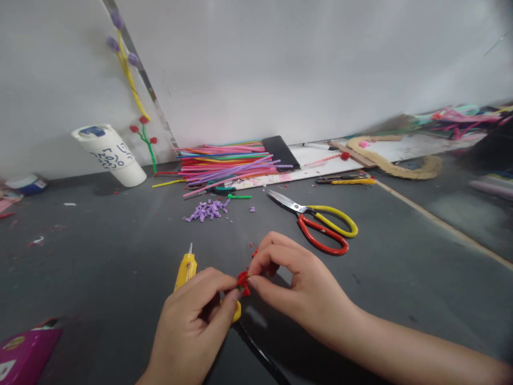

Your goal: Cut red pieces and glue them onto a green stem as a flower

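Observation:
Between my two hands is a small red fuzzy piece (243, 281), looking like a little flower made of pipe cleaner. My left hand (196, 321) pinches its left side with thumb and forefinger. The thumb and forefinger of my right hand (294, 283) close on its right side. A yellow glue gun (185, 271) lies partly hidden beneath my left hand, nozzle pointing away from me, with a black cord (262, 353) running toward the near edge. Tiny red bits (254, 251) lie just beyond my right fingers.
Scissors (326, 224) with red and yellow handles lie open at right. Behind are cut purple pieces (206, 210), a heap of coloured pipe cleaners (228, 166), a dark phone (280, 152) and a yellow cutter (352, 181). A white cup (116, 160) stands left; a magenta box (28, 353) sits near left.

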Demonstrator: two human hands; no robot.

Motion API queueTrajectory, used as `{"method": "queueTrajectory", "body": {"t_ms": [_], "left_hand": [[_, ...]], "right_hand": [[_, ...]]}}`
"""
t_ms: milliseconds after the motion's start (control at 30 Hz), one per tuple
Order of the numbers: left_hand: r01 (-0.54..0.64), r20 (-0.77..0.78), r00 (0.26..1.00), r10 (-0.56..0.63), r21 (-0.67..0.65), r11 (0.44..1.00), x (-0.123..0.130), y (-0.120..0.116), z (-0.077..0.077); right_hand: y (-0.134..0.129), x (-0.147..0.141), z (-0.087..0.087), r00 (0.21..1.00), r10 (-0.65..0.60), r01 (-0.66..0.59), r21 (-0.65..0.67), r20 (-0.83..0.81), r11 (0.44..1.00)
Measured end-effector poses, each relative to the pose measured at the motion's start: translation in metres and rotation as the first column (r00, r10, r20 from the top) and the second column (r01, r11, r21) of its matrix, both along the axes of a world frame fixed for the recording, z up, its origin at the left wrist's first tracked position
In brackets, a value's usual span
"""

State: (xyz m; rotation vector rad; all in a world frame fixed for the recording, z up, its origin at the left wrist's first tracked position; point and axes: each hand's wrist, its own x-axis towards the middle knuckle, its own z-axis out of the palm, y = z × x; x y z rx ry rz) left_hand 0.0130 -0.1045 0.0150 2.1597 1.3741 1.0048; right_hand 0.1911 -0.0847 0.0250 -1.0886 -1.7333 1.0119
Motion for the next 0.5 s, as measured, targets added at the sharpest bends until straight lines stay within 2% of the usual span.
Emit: {"method": "queueTrajectory", "body": {"t_ms": [500], "left_hand": [[0.0, 0.014, 1.0, 0.0, 0.005, 1.0, -0.0001, -0.0003, -0.0011]], "right_hand": [[-0.0005, 0.0014, 0.0035, 1.0, -0.01, 0.007, 0.119, 0.029, 0.993]]}}
